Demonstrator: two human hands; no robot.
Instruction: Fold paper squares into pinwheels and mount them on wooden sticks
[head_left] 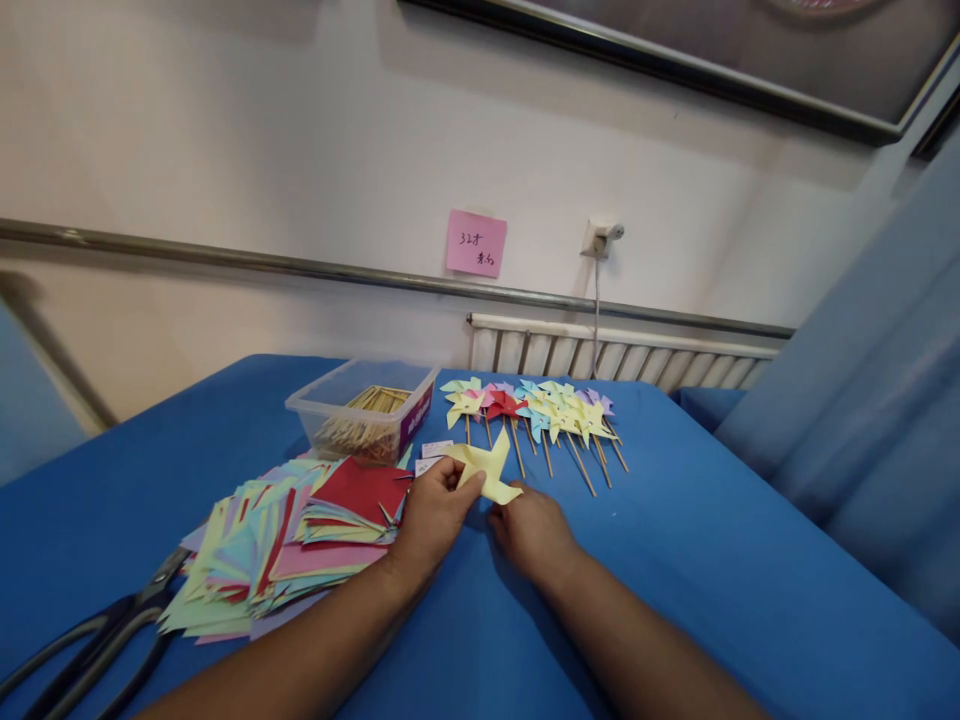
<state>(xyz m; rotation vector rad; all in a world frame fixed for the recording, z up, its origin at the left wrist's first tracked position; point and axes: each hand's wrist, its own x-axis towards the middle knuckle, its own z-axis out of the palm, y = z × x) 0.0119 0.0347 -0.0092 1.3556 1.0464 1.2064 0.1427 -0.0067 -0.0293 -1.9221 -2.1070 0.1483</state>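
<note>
A pale yellow paper pinwheel [491, 466] is pinched between the thumb and fingers of my left hand [430, 508], held a little above the blue tabletop. Just to the right, my right hand [535, 534] is closed, its curled fingers at the pinwheel's lower right blade. What those fingers grip is hidden behind the hand. Beside my left hand lies a fanned pile of coloured paper squares [352, 492], some with cut corners. Beyond my hands lie several finished pinwheels [551, 408] in yellow, red, blue and purple, on wooden sticks.
A clear plastic box [315, 405] of wooden sticks [367, 420] stands behind the paper pile. Large dark-handled scissors [142, 605] lie at the left. The blue-covered table [675, 580] meets a wall with a rail [300, 263] and radiator [540, 348]. A blue curtain [885, 420] hangs at right.
</note>
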